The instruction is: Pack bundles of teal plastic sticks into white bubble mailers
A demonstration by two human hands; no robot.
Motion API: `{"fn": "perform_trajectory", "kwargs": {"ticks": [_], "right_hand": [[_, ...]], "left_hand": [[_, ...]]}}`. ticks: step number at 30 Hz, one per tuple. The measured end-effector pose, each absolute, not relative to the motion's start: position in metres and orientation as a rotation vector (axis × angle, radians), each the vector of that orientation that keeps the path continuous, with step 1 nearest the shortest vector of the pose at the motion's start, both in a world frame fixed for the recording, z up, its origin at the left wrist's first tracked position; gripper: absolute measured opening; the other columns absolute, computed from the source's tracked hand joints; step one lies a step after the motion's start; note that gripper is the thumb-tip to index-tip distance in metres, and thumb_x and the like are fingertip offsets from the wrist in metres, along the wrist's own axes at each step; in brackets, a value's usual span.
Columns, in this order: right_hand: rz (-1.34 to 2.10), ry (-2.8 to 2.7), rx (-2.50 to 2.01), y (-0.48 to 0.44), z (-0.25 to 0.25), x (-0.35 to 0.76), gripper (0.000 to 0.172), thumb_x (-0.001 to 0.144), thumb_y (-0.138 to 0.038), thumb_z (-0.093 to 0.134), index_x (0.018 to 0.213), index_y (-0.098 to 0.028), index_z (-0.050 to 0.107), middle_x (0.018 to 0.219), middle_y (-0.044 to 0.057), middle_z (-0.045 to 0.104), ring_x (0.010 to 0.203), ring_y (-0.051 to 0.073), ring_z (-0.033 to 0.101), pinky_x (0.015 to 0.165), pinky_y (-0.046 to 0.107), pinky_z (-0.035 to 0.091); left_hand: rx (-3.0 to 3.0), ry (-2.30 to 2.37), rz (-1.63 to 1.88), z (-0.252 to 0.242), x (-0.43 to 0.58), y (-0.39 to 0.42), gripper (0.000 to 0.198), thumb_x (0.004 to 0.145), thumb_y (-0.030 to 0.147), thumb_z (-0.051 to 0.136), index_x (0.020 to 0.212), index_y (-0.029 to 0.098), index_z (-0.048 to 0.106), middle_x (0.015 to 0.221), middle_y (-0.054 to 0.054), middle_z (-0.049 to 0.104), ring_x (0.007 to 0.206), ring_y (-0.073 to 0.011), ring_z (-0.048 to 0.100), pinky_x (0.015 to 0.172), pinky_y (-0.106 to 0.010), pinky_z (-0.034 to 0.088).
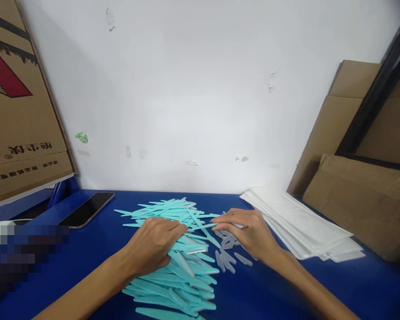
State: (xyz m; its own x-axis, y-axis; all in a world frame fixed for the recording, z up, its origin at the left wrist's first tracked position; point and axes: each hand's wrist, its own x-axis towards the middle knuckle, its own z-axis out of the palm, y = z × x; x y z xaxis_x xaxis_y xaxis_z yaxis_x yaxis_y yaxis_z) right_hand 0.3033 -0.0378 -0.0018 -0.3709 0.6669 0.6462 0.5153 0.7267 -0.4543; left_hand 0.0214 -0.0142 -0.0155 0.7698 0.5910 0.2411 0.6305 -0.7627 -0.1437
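A slim turquoise plastic stick, shaped like an eyebrow razor [202,227], spans the gap between my hands. My left hand [156,242] is closed around its left end, above a heap of similar turquoise razors [176,284]. With thumb and fingertips, my right hand [250,229] pinches a clear plastic cap [236,225] at the stick's right end. How far the cap covers the stick is hidden by the fingers. More turquoise razors [166,209] lie in a pile behind my left hand. Several loose clear caps [227,260] are scattered under and beside my right hand.
A phone [86,210] lies on the blue table [90,249] at left. Flat white bags [303,222] are stacked at right, near brown cardboard [363,200]. A printed carton [23,111] stands at far left. The white wall [193,98] rises behind. Pixelation hides the lower left.
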Motion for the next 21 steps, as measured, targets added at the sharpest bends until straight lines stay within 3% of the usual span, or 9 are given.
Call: {"fn": "perform_trajectory", "kwargs": {"ticks": [7,14,21], "right_hand": [[0.174,-2.021,-0.917,-0.040,0.008,0.302,0.016,0.093,-0.029,0.064,0.093,-0.028,0.079,0.087,0.000,0.078,0.073,0.017,0.070,0.064,0.029,0.055],[0.065,-1.515,-1.242,-0.021,0.024,0.363,0.027,0.083,-0.047,0.071,0.091,-0.023,0.080,0.085,0.005,0.078,0.082,0.026,0.074,0.079,0.039,0.060],[0.203,-2.188,-1.197,-0.008,-0.011,0.341,0.024,0.090,-0.044,0.065,0.103,-0.027,0.078,0.099,0.006,0.077,0.089,0.024,0.070,0.078,0.037,0.056]], "left_hand": [[-2.738,-0.951,-0.296,-0.012,0.026,-0.018,0.047,0.056,0.009,0.055,0.101,0.023,0.053,0.086,-0.006,0.068,0.076,-0.0251,0.064,0.064,-0.031,0.044],[-2.646,-1.109,-0.369,-0.002,0.006,-0.005,0.030,0.059,0.007,0.050,0.086,0.020,0.054,0.071,-0.003,0.064,0.063,-0.0225,0.061,0.055,-0.029,0.033],[-2.746,-1.048,-0.235,-0.009,0.020,-0.014,0.047,0.060,0.005,0.057,0.104,0.021,0.053,0.089,-0.005,0.069,0.076,-0.0234,0.065,0.061,-0.029,0.043]]}}
